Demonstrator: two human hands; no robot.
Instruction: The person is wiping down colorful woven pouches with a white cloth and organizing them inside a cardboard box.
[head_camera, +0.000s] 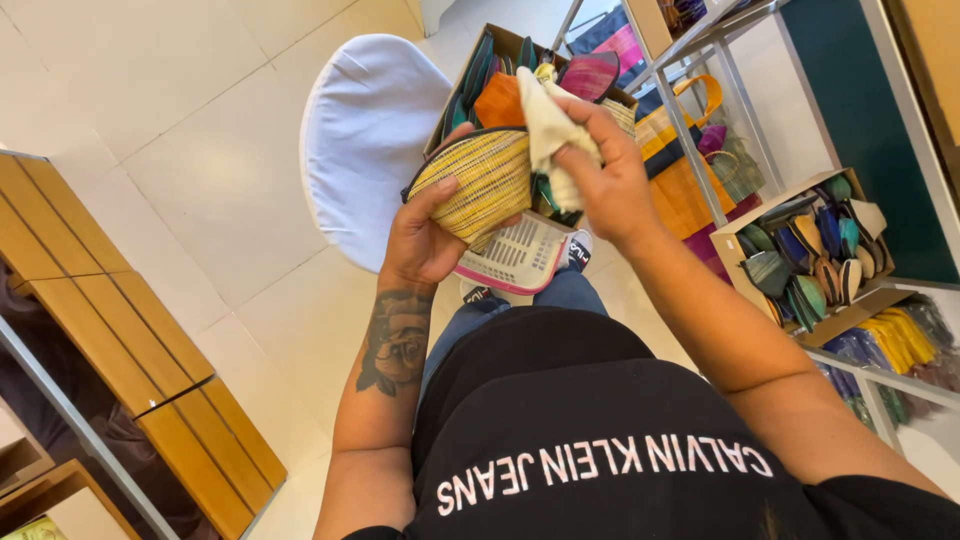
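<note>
Pale tiled shop floor below; left hand fingers clamp a yellow woven half-round pouch (long axis slanting up-right), while right hand fingers pinch a cream cloth against its upper right edge.

White chair, cardboard box of woven pouches (many colours), wooden bench.

Two hands, one pouch, one cloth
</note>
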